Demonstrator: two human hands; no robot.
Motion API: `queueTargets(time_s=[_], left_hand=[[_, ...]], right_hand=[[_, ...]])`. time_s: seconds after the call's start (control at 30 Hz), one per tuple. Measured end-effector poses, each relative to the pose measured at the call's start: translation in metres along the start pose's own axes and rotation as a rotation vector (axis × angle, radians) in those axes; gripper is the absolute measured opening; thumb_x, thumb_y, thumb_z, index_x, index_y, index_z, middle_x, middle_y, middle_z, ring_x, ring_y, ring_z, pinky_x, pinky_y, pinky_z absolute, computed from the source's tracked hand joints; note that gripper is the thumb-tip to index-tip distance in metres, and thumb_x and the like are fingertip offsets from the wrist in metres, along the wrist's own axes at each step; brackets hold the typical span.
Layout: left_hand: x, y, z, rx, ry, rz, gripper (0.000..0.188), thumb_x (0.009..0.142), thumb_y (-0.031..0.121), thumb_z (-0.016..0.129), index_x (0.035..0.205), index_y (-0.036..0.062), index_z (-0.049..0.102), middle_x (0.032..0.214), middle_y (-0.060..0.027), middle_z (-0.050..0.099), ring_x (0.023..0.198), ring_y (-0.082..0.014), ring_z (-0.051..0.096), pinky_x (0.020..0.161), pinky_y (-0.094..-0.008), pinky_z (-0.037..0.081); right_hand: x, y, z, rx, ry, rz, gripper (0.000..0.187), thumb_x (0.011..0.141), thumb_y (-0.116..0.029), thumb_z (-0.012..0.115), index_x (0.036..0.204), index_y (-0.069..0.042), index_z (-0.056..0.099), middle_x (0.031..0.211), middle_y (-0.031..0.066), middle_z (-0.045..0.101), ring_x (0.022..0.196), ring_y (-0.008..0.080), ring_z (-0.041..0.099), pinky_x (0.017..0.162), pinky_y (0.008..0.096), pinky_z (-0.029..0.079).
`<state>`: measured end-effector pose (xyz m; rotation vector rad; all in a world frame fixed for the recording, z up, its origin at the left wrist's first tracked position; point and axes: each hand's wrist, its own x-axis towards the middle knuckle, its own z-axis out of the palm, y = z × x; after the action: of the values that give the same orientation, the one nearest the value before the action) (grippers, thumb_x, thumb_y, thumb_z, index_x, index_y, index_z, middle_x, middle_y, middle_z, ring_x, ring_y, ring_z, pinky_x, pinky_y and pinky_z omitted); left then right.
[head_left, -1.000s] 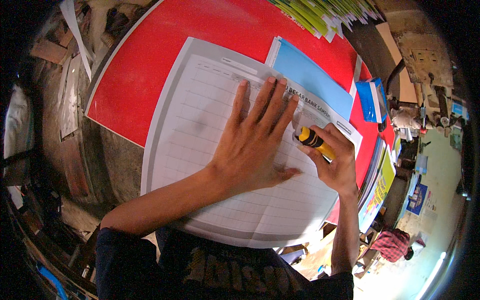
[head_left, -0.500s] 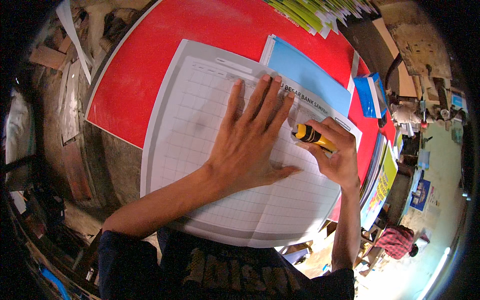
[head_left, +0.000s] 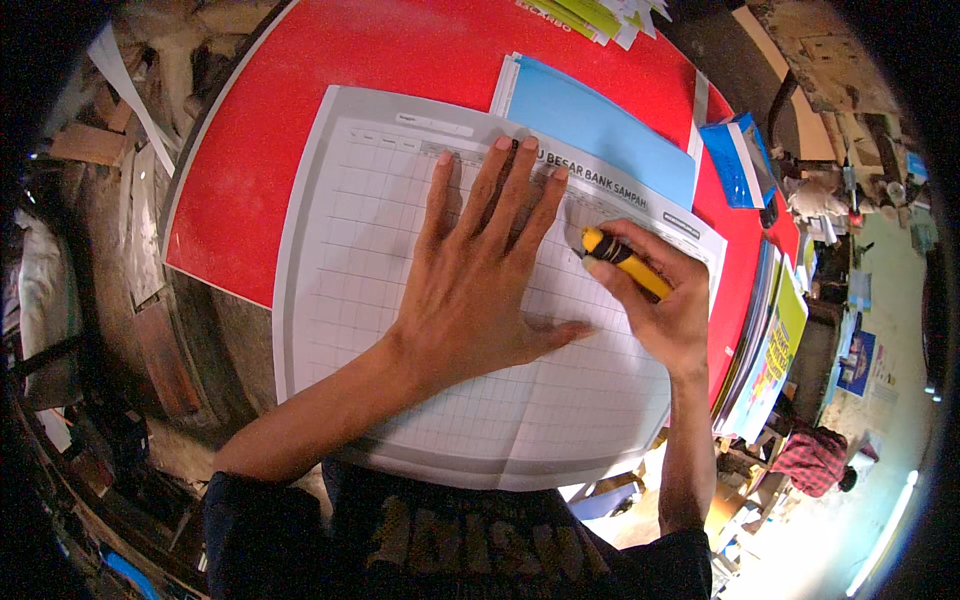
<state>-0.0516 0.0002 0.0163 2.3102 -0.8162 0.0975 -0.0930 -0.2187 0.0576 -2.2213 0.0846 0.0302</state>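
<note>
A large printed grid sheet point(head_left: 335, 300), white with grey borders, lies across the red board in front of me. My left hand point(head_left: 465, 295) rests flat on it, fingers spread and fingertips over the heading, thumb pointing right. To its right, my right hand point(head_left: 675, 310) grips a stubby yellow tool with black bands point(head_left: 638, 272), which looks like a utility knife. The tool's front end points left, down toward the sheet just under the heading; I cannot make out a blade. A blue sheet or booklet point(head_left: 600, 120) sticks out beyond the top edge of the grid sheet.
Beneath the papers is a red board point(head_left: 235, 190). A fan of green leaflets point(head_left: 590, 15) lies at its far edge. A blue-and-white box point(head_left: 738, 165) and a stack of booklets point(head_left: 765, 350) sit at the right. A person in a checked shirt point(head_left: 810, 460) is farther off.
The whole view has shifted slightly, with the sheet a little further left. My right hand has tilted the yellow tool slightly. My left hand stays flat on the sheet.
</note>
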Motion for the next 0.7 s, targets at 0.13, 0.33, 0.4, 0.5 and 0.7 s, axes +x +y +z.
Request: queueTargets(time_s=[0.13, 0.33, 0.4, 0.5, 0.7], left_hand=[[-0.002, 0.0, 0.002, 0.022, -0.002, -0.009, 0.126, 0.067, 0.07, 0.082, 0.162, 0.0075, 0.029, 0.169, -0.0217, 0.023, 0.158, -0.0384, 0.018, 0.125, -0.0649, 0.008], [-0.001, -0.004, 0.004, 0.024, 0.051, 0.035, 0.122, 0.068, 0.072, 0.08, 0.155, -0.0021, 0.038, 0.164, -0.0266, 0.028, 0.158, -0.0405, 0.016, 0.126, -0.0653, 0.004], [-0.001, -0.003, 0.003, 0.019, 0.037, 0.034, 0.121, 0.068, 0.072, 0.079, 0.155, -0.0023, 0.038, 0.164, -0.0264, 0.028, 0.158, -0.0406, 0.016, 0.126, -0.0651, 0.004], [-0.001, -0.003, 0.004, 0.0, 0.052, 0.04, 0.121, 0.068, 0.072, 0.079, 0.154, -0.0025, 0.039, 0.164, -0.0269, 0.027, 0.158, -0.0411, 0.015, 0.126, -0.0652, 0.004], [0.0, -0.002, 0.005, -0.017, 0.032, 0.031, 0.119, 0.068, 0.071, 0.08, 0.153, -0.0028, 0.042, 0.164, -0.0282, 0.027, 0.158, -0.0418, 0.016, 0.125, -0.0661, 0.006]], right_hand=[[-0.007, 0.003, -0.008, -0.213, 0.002, -0.278, 0.045, 0.076, -0.003, 0.088, 0.119, -0.002, 0.073, 0.096, 0.013, 0.073, 0.086, 0.0234, 0.071, 0.075, 0.0304, 0.058], [0.0, -0.002, -0.006, -0.277, -0.016, -0.388, 0.049, 0.072, 0.002, 0.086, 0.119, -0.003, 0.073, 0.097, 0.0138, 0.072, 0.086, 0.0275, 0.072, 0.074, 0.0355, 0.06], [0.001, -0.007, -0.007, -0.314, -0.04, -0.406, 0.051, 0.07, 0.003, 0.085, 0.118, -0.005, 0.073, 0.098, 0.0124, 0.071, 0.086, 0.0282, 0.072, 0.073, 0.0367, 0.06], [0.005, -0.007, -0.012, -0.387, -0.098, -0.456, 0.052, 0.068, 0.004, 0.084, 0.118, -0.006, 0.073, 0.099, 0.011, 0.07, 0.085, 0.0285, 0.072, 0.072, 0.0366, 0.06], [0.011, -0.009, -0.016, -0.479, -0.158, -0.575, 0.052, 0.067, 0.006, 0.082, 0.117, -0.006, 0.073, 0.099, 0.0106, 0.07, 0.083, 0.0288, 0.071, 0.072, 0.0373, 0.059]])
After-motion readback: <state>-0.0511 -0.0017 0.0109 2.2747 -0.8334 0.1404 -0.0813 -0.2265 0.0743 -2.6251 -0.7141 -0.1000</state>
